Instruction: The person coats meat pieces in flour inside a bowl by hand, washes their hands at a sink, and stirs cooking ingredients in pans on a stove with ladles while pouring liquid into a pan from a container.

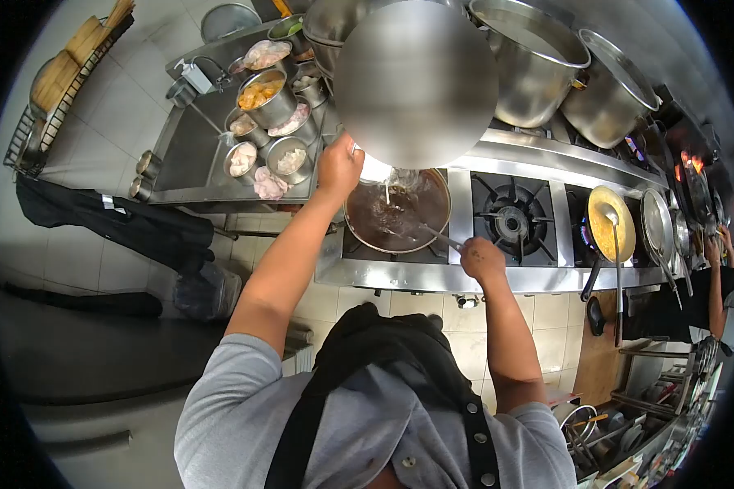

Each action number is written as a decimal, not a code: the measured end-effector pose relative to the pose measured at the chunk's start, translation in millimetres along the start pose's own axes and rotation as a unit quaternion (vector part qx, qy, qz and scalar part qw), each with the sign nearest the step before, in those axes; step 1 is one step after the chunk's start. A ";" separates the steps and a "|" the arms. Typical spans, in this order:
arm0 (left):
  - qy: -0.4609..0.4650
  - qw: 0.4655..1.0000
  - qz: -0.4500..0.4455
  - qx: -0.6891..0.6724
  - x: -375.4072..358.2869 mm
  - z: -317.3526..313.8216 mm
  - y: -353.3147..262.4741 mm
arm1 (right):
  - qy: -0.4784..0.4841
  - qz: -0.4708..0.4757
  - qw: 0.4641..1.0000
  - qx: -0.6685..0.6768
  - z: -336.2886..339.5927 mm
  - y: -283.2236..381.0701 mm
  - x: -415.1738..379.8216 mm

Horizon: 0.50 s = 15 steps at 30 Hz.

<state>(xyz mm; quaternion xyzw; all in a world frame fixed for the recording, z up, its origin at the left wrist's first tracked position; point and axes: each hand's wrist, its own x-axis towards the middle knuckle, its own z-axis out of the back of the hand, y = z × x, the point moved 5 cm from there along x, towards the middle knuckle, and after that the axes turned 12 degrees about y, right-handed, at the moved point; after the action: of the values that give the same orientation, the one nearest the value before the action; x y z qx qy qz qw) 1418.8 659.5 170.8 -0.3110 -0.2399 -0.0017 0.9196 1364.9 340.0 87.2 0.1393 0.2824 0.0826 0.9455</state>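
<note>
My left hand [340, 167] is closed on the edge or handle of a container with a pale inside [373, 169], partly hidden by a blurred round patch. From it a thin white stream falls into a wide round pot of dark brown liquid [383, 220] on the stove. In my closed right hand [483, 259] is the handle of a long metal utensil [440, 236], which slants over the pot's right rim. Its far end lies in the liquid, and I cannot make out its kind.
A bare burner [511, 218] sits right of the pot, then a wok with yellow liquid [612, 213] and a ladle. Large steel pots [538, 69] stand behind. Metal tubs of food [267, 102] crowd the left counter. Another person's arm [716, 285] is at far right.
</note>
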 end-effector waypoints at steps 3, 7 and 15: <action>-0.005 1.000 -0.003 -0.006 1.6 -0.4 -3.2 | -0.053 0.071 0.995 -0.033 -20.1 10.4 14.4; -0.004 1.000 -0.016 -0.007 2.0 0.6 -1.1 | 0.020 0.002 1.000 0.009 -4.3 -5.0 6.4; -0.014 1.000 -0.007 -0.014 -0.1 1.8 -4.5 | 0.024 0.001 1.000 -0.014 -0.4 0.1 -0.4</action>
<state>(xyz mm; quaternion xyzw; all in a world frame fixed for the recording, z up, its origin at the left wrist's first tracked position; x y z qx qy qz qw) 1417.3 656.9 174.5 -0.3220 -0.2549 -0.0067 0.9117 1364.3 340.1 87.1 0.1245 0.3041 0.0912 0.9401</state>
